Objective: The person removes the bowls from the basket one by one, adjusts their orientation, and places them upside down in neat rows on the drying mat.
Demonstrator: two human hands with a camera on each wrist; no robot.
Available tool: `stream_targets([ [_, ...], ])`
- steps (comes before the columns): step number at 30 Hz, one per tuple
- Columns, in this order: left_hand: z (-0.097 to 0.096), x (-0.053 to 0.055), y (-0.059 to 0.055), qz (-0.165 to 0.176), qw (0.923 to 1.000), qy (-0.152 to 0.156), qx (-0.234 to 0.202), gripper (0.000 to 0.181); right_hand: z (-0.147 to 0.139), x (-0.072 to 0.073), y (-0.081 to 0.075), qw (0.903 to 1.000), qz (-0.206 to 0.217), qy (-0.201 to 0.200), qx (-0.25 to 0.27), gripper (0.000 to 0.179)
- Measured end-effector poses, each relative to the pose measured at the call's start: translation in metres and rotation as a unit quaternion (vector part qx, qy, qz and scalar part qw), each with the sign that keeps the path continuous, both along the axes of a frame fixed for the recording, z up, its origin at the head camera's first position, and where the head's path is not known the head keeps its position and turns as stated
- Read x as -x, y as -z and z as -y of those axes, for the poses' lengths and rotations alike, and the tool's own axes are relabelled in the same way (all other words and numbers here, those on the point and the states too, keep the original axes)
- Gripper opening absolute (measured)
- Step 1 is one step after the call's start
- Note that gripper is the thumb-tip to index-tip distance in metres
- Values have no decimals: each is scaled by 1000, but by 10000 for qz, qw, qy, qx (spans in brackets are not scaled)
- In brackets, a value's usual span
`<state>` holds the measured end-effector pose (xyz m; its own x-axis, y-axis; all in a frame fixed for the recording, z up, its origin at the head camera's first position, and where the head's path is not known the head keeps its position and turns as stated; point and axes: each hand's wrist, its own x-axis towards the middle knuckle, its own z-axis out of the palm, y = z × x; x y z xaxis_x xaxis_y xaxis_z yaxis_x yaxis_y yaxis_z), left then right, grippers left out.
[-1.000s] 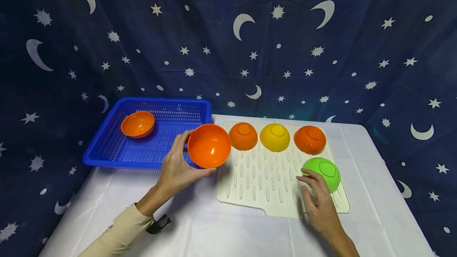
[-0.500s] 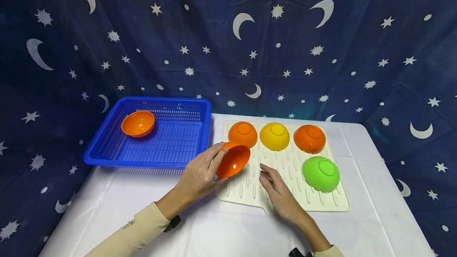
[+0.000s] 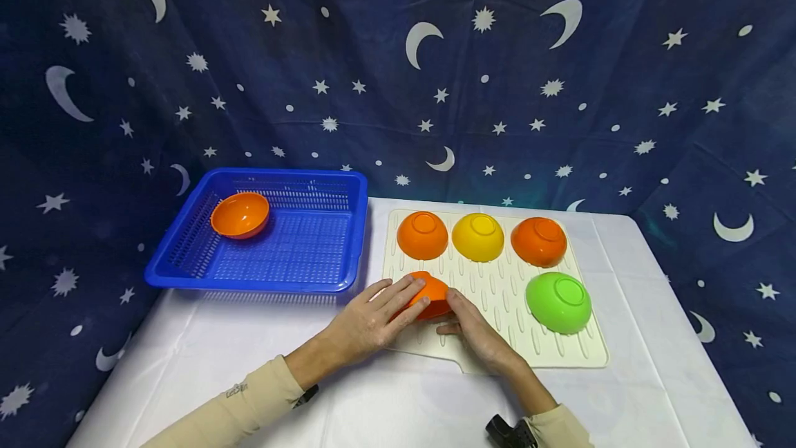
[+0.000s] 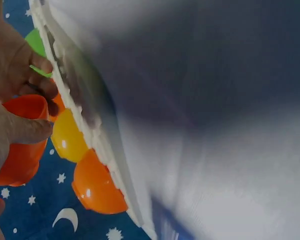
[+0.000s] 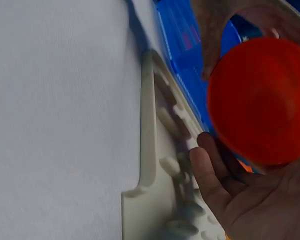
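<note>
My left hand (image 3: 367, 320) grips an orange bowl (image 3: 432, 296) over the near left part of a cream draining board (image 3: 497, 327). The bowl is turned over, its base upward; its hollow inside (image 5: 262, 102) faces the right wrist view. In the left wrist view the left thumb lies across the bowl's wall (image 4: 22, 160). My right hand (image 3: 480, 337) is at the bowl's right side with relaxed fingers, its fingertips at or touching the rim. Upside down on the board are an orange bowl (image 3: 423, 235), a yellow bowl (image 3: 477, 238), a darker orange bowl (image 3: 538, 242) and a green bowl (image 3: 558, 303).
A blue perforated basket (image 3: 249, 287) stands to the left of the board, with another orange bowl (image 3: 240, 216) inside, mouth up. A white cloth (image 3: 398, 406) covers the table. Behind hangs a dark blue curtain (image 3: 373, 54) with moons and stars.
The left hand has carried the orange bowl right and down over the board, turning it from mouth toward the camera to base up. The right hand has moved left from the green bowl to it.
</note>
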<state>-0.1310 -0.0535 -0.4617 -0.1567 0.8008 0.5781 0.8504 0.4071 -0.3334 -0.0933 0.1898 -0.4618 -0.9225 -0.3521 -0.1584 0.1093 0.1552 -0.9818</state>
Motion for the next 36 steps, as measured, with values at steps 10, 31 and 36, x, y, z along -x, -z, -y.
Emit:
stream_targets([
  [10, -13, -5, 10, 179, 9996, -163, -163, 42, 0, -14, 5, 9962, 86, 769, 397, 50],
  [31, -63, -30, 7, 5045, 8597, -204, -772, 90, -31, -19, 24, 9522, -668, 2905, -673, 81],
  [36, -69, -27, 14, 6808, 7199, 172, -1341, 100, -40, -24, 27, 9469, -796, 2789, -1388, 94],
])
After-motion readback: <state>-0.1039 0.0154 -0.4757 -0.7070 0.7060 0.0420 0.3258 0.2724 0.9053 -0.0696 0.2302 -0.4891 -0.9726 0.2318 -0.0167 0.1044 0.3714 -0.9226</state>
